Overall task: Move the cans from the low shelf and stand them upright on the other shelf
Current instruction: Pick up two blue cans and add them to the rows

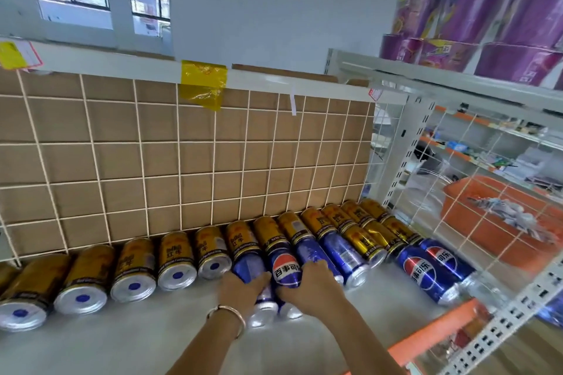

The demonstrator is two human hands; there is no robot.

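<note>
Several gold cans (178, 259) and blue cans (344, 256) lie on their sides on the grey shelf (122, 341), against the wire-grid back panel. My left hand (240, 288), with a bracelet on the wrist, grips one blue can (248, 268) near the shelf's middle. Right beside it my right hand (307, 285) grips a second blue can (286, 272) whose round logo faces up. Both cans still lie on the shelf, side by side and touching. Two more blue cans (432, 268) lie further right.
A wire side panel (475, 213) closes the shelf's right end, with an orange basket (499, 222) behind it. Purple tubs (475, 30) stand on a higher shelf at upper right. The shelf's orange front edge (432, 329) runs at lower right.
</note>
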